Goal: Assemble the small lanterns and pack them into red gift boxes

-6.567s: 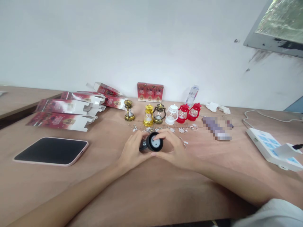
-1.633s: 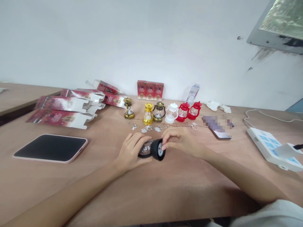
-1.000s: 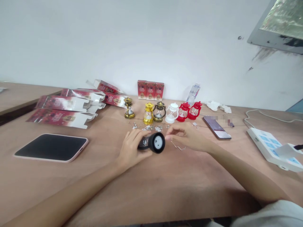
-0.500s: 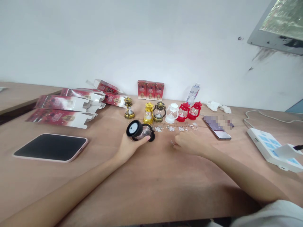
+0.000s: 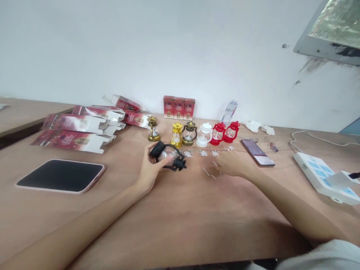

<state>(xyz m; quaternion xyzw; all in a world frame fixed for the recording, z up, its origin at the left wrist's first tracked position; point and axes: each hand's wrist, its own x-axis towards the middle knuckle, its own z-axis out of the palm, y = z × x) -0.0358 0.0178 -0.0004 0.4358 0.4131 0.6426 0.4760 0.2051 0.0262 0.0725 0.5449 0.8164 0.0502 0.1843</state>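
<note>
A small black lantern with a clear body (image 5: pixel 169 154) lies sideways in my left hand (image 5: pixel 150 168), its base toward the left and its top toward the right. My right hand (image 5: pixel 229 163) is closed and low over the table; its fingertips are hidden, so what they pinch cannot be made out. Just left of it is a thin bent wire handle (image 5: pixel 213 174). Behind my hands stand a gold lantern (image 5: pixel 176 135), a bronze lantern (image 5: pixel 189 134), a white lantern (image 5: pixel 204 135) and two red lanterns (image 5: pixel 218 134). Small silvery pieces (image 5: pixel 203 153) lie before them.
Flattened red boxes (image 5: pixel 70 139) are piled at the left, above a dark tablet (image 5: pixel 60 175). Three upright red boxes (image 5: pixel 179 108) and a bottle (image 5: pixel 230 111) stand near the wall. A phone (image 5: pixel 257 152) and a white power strip (image 5: pixel 323 176) lie at the right.
The black lantern has turned in my left hand, so its side and top now show. My right hand has moved slightly right, and more of the wire handle shows.
</note>
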